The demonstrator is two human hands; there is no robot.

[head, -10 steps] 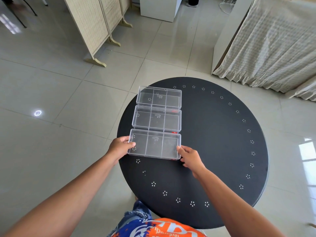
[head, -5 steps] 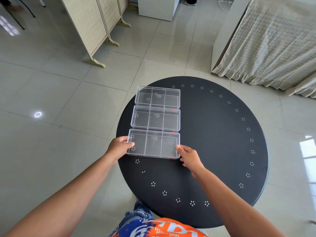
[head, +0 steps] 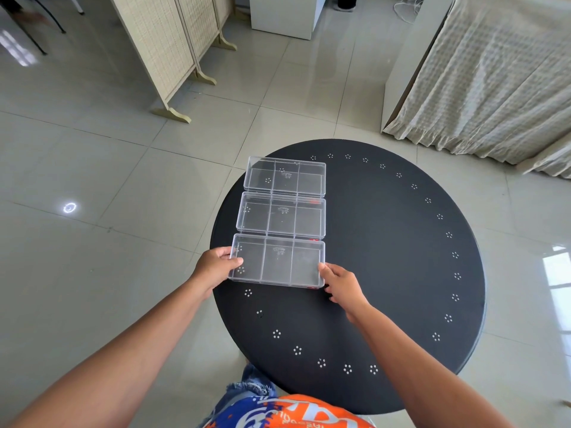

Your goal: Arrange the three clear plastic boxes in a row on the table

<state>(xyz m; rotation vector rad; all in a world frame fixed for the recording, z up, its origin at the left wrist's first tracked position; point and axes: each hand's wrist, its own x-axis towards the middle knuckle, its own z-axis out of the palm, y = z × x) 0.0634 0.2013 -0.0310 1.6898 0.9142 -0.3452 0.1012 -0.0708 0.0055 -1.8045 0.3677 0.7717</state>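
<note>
Three clear plastic boxes with inner dividers lie in a line running away from me on the left part of the round black table (head: 386, 257). The far box (head: 285, 177) touches the middle box (head: 280, 217), which touches the near box (head: 277, 261). My left hand (head: 216, 267) grips the near box's left end, thumb on top. My right hand (head: 341, 282) holds its right end with the fingertips against the side. The near box rests flat on the table.
The table's left rim runs close under the boxes' left ends. A folding wicker screen (head: 163, 47) stands on the tiled floor at the back left, a white cabinet (head: 285, 13) behind, and a cloth-draped piece of furniture (head: 494, 72) at the back right.
The boxes and both hands stay in the same places relative to each other; only the camera view shifts slightly.
</note>
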